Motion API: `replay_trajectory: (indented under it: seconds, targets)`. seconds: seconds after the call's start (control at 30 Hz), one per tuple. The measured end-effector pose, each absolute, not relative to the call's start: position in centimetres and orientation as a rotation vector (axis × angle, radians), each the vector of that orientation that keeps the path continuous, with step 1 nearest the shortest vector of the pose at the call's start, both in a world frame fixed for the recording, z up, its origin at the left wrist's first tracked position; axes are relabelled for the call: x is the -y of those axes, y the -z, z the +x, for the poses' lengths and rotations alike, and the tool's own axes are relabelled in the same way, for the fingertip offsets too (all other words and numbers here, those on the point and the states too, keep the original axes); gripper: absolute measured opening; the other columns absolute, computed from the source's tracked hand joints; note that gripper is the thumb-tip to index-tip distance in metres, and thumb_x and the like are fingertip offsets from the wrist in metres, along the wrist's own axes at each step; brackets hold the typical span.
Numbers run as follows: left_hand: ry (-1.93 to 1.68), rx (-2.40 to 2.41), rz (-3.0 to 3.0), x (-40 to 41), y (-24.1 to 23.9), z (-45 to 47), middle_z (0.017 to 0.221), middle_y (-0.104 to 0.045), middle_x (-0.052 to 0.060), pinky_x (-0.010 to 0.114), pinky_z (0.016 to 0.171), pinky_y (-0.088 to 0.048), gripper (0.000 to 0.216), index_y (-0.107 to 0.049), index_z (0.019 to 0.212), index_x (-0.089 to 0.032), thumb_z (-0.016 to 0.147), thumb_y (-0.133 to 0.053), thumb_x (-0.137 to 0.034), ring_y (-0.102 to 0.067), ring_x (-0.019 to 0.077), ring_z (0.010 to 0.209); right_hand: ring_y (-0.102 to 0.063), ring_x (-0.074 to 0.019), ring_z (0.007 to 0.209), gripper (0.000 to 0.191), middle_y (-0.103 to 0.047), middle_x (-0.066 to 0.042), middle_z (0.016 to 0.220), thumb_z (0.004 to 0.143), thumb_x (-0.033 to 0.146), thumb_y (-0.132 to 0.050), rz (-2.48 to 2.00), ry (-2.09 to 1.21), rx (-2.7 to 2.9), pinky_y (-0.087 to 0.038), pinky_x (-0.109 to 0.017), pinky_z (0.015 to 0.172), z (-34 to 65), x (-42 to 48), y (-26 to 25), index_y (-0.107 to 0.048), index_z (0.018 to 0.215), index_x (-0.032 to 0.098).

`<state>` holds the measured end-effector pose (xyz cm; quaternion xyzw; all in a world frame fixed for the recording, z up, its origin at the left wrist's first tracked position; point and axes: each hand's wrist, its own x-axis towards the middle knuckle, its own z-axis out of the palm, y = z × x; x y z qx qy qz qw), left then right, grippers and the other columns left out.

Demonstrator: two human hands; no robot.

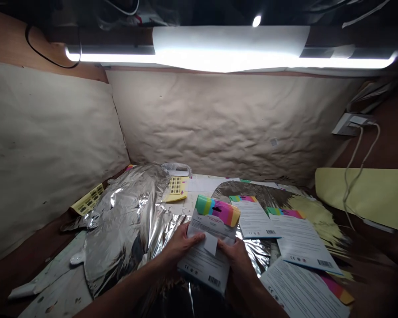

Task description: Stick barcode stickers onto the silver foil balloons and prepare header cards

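Between my two hands is a flat retail package (199, 260), its printed back facing me, with a multicoloured top strip and a hang hole. My left hand (181, 245) grips its left edge, thumb lying on the face. On the right edge is my right hand (237, 254), its thumb also pressed on the front. A small blank white sticker (211, 244) sits on the package between the two thumbs; whether it is fully stuck down I cannot tell. To the right lie similar packages, one upper (252, 218), one further right (307, 240) and one nearest me (301, 291).
Crumpled silver foil balloons (119, 238) cover the left of the table. Yellow label sheets (177, 187) lie at the back, with another label strip (88, 201) by the left wall. White cables (354, 163) hang from a socket (348, 124) at right. A tube light (219, 59) spans overhead.
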<state>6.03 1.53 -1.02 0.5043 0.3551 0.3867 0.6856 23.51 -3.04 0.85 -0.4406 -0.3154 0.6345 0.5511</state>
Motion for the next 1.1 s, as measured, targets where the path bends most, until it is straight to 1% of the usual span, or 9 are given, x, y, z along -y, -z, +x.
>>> replay_trajectory:
  seconds: [0.1,0.17,0.3,0.4,0.53,0.67,0.83,1.0,1.1]
  targets:
    - [-0.891,-0.792,1.114,-1.6,1.4,6.3,0.101,-0.073,0.014,0.035,0.075,-0.056,0.044,-0.062,0.111,-0.011,0.08,-0.074,-0.039,-0.07,0.0259,0.085,-0.068,-0.039,0.098,0.039,-0.077,-0.011,0.089,0.059,0.034,-0.089,-1.009,-1.509,0.756,-0.057,-0.05,0.083,23.5,2.7,-0.3,-0.076,0.09,0.015]
    - [-0.916,-0.807,1.098,-1.8,1.4,6.3,0.104,-0.072,0.015,0.036,0.077,-0.056,0.044,-0.061,0.112,-0.012,0.08,-0.074,-0.039,-0.07,0.0263,0.086,-0.068,-0.0372,0.1,0.042,-0.076,-0.011,0.093,0.061,0.038,-0.088,-0.942,-1.54,0.759,-0.055,-0.049,0.087,23.6,2.6,-0.1,-0.074,0.094,0.015]
    - [-0.942,-0.84,1.082,-1.9,1.3,6.0,0.106,-0.072,0.014,0.037,0.077,-0.056,0.047,-0.059,0.115,-0.013,0.081,-0.073,-0.042,-0.07,0.0261,0.086,-0.065,-0.033,0.107,0.049,-0.073,-0.012,0.108,0.079,0.047,-0.072,-0.76,-1.713,0.689,-0.05,-0.049,0.094,24.3,2.7,-0.3,-0.065,0.118,0.018]
    - [-0.943,-0.851,1.078,-1.9,1.3,5.8,0.104,-0.072,0.014,0.035,0.074,-0.056,0.05,-0.06,0.116,-0.012,0.08,-0.073,-0.044,-0.07,0.0258,0.083,-0.064,-0.0332,0.11,0.052,-0.072,-0.013,0.112,0.082,0.046,-0.067,-0.701,-1.806,0.67,-0.049,-0.051,0.096,24.9,2.7,-0.6,-0.061,0.125,0.018]
    - [-0.975,-0.867,1.054,-2.0,1.9,5.6,0.104,-0.072,0.014,0.036,0.076,-0.056,0.052,-0.06,0.117,-0.012,0.078,-0.075,-0.044,-0.07,0.0279,0.089,-0.063,-0.0343,0.111,0.052,-0.072,-0.013,0.111,0.074,0.045,-0.078,-0.85,-1.674,0.851,-0.048,-0.051,0.098,25.3,1.9,-0.2,-0.067,0.116,0.017]
    - [-0.971,-0.896,1.032,-2.1,2.2,5.4,0.104,-0.072,0.014,0.038,0.078,-0.056,0.05,-0.063,0.112,-0.013,0.075,-0.077,-0.044,-0.07,0.0286,0.089,-0.066,-0.0372,0.105,0.048,-0.074,-0.013,0.104,0.064,0.042,-0.086,-0.98,-1.568,0.857,-0.052,-0.053,0.091,25.0,1.6,0.3,-0.072,0.102,0.016]
    - [-0.929,-0.94,1.02,-2.1,2.1,5.1,0.101,-0.073,0.016,0.04,0.076,-0.057,0.05,-0.067,0.105,-0.011,0.071,-0.081,-0.045,-0.072,0.029,0.082,-0.068,-0.037,0.101,0.042,-0.075,-0.011,0.102,0.062,0.032,-0.088,-1.005,-1.614,0.782,-0.055,-0.052,0.087,24.4,2.1,-0.1,-0.072,0.098,0.016]
    - [-0.936,-0.921,0.998,-2.0,2.2,5.2,0.106,-0.072,0.017,0.041,0.079,-0.056,0.051,-0.066,0.107,-0.011,0.071,-0.081,-0.044,-0.072,0.0296,0.085,-0.068,-0.035,0.101,0.042,-0.075,-0.011,0.104,0.064,0.035,-0.086,-0.976,-1.616,0.741,-0.055,-0.05,0.089,24.2,2.1,-0.3,-0.071,0.099,0.016]
    - [-0.945,-0.944,1.02,-2.0,2.1,5.2,0.105,-0.072,0.017,0.041,0.076,-0.057,0.051,-0.066,0.108,-0.011,0.072,-0.08,-0.045,-0.071,0.0306,0.086,-0.068,-0.0351,0.102,0.042,-0.075,-0.011,0.104,0.066,0.034,-0.086,-0.984,-1.623,0.757,-0.054,-0.051,0.09,24.3,2.0,-0.3,-0.07,0.1,0.016]
